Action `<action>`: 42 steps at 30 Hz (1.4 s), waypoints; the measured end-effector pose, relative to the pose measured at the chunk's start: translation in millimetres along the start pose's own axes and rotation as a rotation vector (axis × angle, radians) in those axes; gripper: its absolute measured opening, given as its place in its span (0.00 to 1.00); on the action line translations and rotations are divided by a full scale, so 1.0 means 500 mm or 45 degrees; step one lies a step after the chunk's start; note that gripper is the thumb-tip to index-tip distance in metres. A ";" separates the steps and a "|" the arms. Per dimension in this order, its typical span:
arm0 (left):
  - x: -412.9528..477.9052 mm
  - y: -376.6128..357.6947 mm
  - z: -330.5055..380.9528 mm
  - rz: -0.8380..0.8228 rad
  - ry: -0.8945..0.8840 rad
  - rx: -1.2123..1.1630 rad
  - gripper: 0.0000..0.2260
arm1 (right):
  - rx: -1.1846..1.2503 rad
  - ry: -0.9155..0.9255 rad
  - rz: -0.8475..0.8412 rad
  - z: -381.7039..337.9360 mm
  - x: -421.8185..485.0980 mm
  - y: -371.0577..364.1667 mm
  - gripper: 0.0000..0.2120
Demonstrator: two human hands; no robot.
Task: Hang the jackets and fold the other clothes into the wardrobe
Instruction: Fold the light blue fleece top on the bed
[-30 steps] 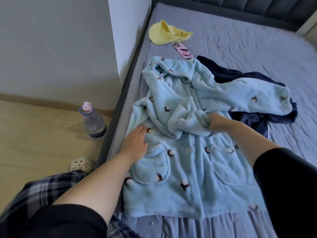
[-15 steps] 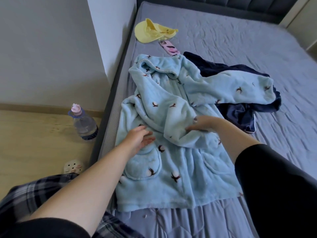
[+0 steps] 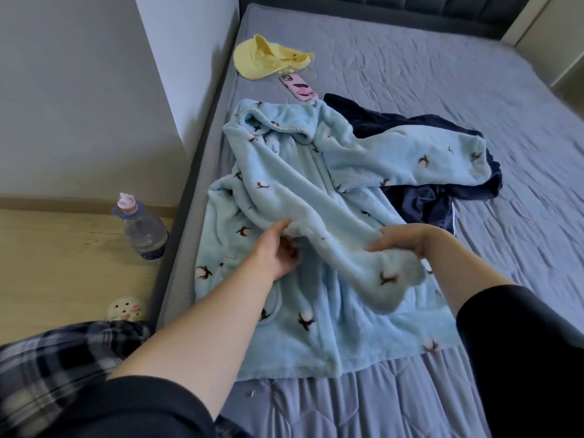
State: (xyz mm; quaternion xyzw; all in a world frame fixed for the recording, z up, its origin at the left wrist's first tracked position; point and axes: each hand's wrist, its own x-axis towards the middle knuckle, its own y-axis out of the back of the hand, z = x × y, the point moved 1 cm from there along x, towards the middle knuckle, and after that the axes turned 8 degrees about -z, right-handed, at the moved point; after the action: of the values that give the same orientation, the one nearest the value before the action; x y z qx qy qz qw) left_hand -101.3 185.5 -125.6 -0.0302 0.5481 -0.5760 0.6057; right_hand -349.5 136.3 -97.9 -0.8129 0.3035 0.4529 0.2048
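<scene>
Softly Does It With the Fluffy Robe

Right now my left hand (image 3: 278,251) pinches a fold of one sleeve of the blue robe (image 3: 316,216), and my right hand (image 3: 401,241) curls round the same sleeve nearer its cuff. The robe lies on the bed (image 3: 442,74) in front of me, partly over dark blue clothes (image 3: 420,203) at about 2 o'clock. It looks soft, thick and floppy, so I think it will sag. Holding it by the shoulders should work best. I can read no words or labels anywhere.

Light-blue fleece robe (image 3: 303,314) spread on the bed, 1 sleeve lifted, navy garment (image 3: 420,203) beneath its right side
</scene>
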 end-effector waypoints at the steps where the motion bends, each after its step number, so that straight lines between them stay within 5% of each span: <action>1: -0.001 0.006 0.003 0.036 0.009 -0.006 0.09 | -0.067 -0.098 0.156 0.003 -0.003 0.007 0.21; 4: -0.007 0.039 -0.003 0.202 0.107 0.469 0.07 | -1.010 -0.572 0.495 0.002 -0.001 0.014 0.23; 6: -0.012 0.059 -0.013 0.236 0.141 0.862 0.05 | -1.222 -0.706 0.490 -0.006 0.007 -0.003 0.22; 8: -0.009 0.071 -0.012 0.195 0.103 0.886 0.05 | -1.305 -0.602 0.623 -0.023 0.018 -0.017 0.14; 12: 0.004 0.088 0.021 0.190 -0.162 0.526 0.07 | -0.993 0.103 1.209 -0.060 0.074 -0.034 0.23; 15: 0.009 0.106 0.061 0.121 -0.327 0.366 0.10 | -0.777 0.357 1.077 -0.108 0.123 -0.077 0.27; 21: 0.051 0.141 0.159 0.105 -0.421 0.146 0.06 | -0.857 0.442 1.055 -0.221 0.202 -0.135 0.30; 31: 0.122 0.126 0.277 0.111 -0.340 0.302 0.07 | -0.774 0.526 1.137 -0.467 0.296 -0.137 0.32; 33: 0.126 0.126 0.283 0.164 -0.365 0.180 0.06 | -0.682 0.464 1.116 -0.505 0.319 -0.122 0.28; 36: 0.128 0.149 0.287 0.159 -0.431 -0.213 0.12 | -0.557 0.476 1.159 -0.527 0.348 -0.085 0.09; 42: 0.120 0.182 0.287 -0.013 -0.476 -0.676 0.13 | -0.239 0.426 1.445 -0.486 0.350 -0.038 0.11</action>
State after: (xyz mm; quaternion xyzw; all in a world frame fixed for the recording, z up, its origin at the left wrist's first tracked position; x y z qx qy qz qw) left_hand 43.6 87.0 -167.0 -0.2951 0.5581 -0.4004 0.6641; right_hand -116.8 -51.4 -124.6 -0.5986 0.6771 0.3824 -0.1924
